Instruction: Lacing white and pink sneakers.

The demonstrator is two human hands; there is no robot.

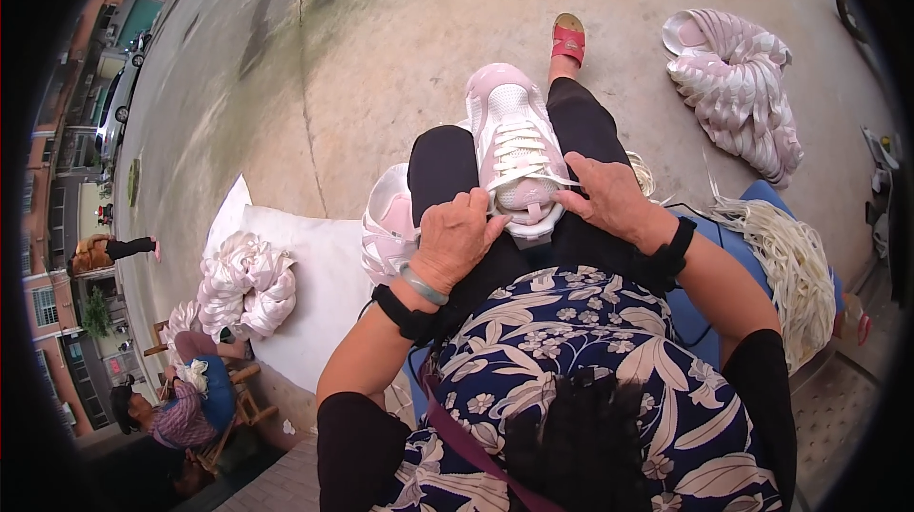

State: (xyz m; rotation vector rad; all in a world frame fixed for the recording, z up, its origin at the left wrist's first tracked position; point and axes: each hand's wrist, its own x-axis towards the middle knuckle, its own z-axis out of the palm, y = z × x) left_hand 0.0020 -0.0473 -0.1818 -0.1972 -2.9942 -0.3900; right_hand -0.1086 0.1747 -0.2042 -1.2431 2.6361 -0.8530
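Observation:
A pink-and-white sneaker upper (pixel 497 98) lies over my thighs, its toe pointing away from me. Cream shoelace (pixel 519 143) zigzags across its eyelets up to the padded pink tongue (pixel 526 195). At the left edge of the opening, my left hand (pixel 455 238) is closed, with a lace end between thumb and fingers, partly hidden. My right hand (pixel 614 196) pinches the other lace end at the right edge, and the lace runs taut from the top eyelets to it. Against my left leg rests a second pink-and-white upper (pixel 387 226).
A large bundle of strung uppers (pixel 738 88) lies on the concrete at far right. Loose cream laces (pixel 785 260) hang over a blue surface beside me. More uppers (pixel 246 285) sit on a white sheet (pixel 314 336) at left, near a seated person (pixel 190 407). Another person (pixel 95 253) stands farther off.

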